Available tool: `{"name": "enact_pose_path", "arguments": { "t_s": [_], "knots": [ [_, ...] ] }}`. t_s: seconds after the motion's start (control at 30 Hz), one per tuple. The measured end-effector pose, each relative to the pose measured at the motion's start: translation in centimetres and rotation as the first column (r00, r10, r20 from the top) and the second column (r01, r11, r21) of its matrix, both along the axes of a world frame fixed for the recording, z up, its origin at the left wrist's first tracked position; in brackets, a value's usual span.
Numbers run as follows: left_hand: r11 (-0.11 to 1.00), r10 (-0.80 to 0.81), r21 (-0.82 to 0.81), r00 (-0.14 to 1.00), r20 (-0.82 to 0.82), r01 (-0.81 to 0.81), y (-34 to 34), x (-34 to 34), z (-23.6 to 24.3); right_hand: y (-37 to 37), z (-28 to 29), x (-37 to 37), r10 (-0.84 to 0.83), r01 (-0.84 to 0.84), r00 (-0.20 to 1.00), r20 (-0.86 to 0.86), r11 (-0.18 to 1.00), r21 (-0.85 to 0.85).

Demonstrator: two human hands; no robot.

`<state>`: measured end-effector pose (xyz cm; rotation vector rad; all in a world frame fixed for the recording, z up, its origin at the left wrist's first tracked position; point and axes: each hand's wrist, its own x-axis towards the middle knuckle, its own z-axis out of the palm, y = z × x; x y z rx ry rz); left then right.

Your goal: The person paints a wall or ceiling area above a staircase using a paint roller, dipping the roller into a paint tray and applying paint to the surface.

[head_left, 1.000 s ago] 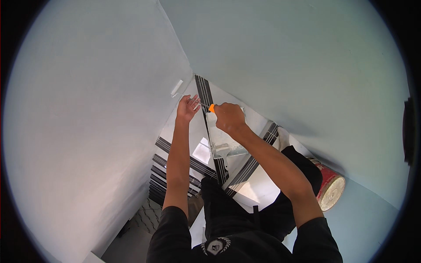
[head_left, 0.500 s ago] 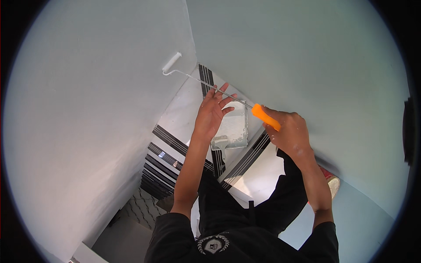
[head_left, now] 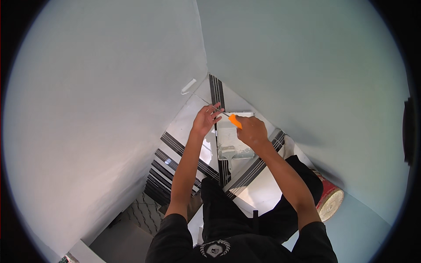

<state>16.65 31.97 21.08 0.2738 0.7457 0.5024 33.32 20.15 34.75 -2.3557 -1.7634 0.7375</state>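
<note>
My right hand (head_left: pixel 253 131) is closed around the orange handle (head_left: pixel 235 121) of a small paint roller. Its thin metal rod runs toward the upper left, to a white roller sleeve (head_left: pixel 188 85) at the lower part of the left wall (head_left: pixel 109 87), by the corner. Whether the sleeve presses on the wall I cannot tell. My left hand (head_left: pixel 206 119) is held beside the rod, fingers apart, and the rod crosses its fingertips. Below both hands lies a paint tray (head_left: pixel 251 151) with white paint in it. A paintbrush (head_left: pixel 228 152) rests over the tray's near edge.
The right wall (head_left: pixel 298 57) meets the left one in a corner ahead. Black-striped white stair tiles (head_left: pixel 182 151) descend at the left. A red paint bucket (head_left: pixel 322 193) stands by my right leg, against the right wall. A patterned floor (head_left: pixel 142 215) shows lower left.
The roller has come down the left wall, its sleeve now lower. Both hands have moved down with it, the right one also leftward. The view has shifted a little.
</note>
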Motion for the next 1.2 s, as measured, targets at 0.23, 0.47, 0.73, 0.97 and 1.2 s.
{"name": "enact_pose_path", "arguments": {
  "t_s": [0.23, 0.47, 0.73, 0.97, 1.2],
  "knots": [
    [0.939, -0.239, 0.319, 0.906, 0.349, 0.125, -6.6, 1.2, 20.6, -11.4, 23.7, 4.2, -0.163, 0.204, 0.966, -0.202, 0.958, 0.204],
    [0.796, -0.413, 0.601, 0.790, 0.454, 0.071, -7.4, 2.6, 38.6, -16.5, 41.6, 4.1, -0.262, 0.347, 0.922, -0.285, 0.886, 0.309],
    [0.684, -0.421, 0.703, 0.683, 0.597, -0.193, -2.9, 3.1, 49.9, -13.6, 55.8, 4.2, -0.238, 0.201, 0.969, 0.062, 0.911, 0.359],
    [0.763, -0.315, 0.623, 0.742, 0.592, -0.173, -1.1, 3.2, 44.4, -6.9, 52.2, 3.3, -0.128, 0.089, 0.989, 0.079, 0.920, 0.382],
    [0.920, -0.126, 0.391, 0.935, 0.331, -0.014, 0.9, -0.7, 31.1, 0.0, 36.7, 3.2, -0.002, -0.005, 0.998, 0.059, 0.993, 0.121]
  ]
}}
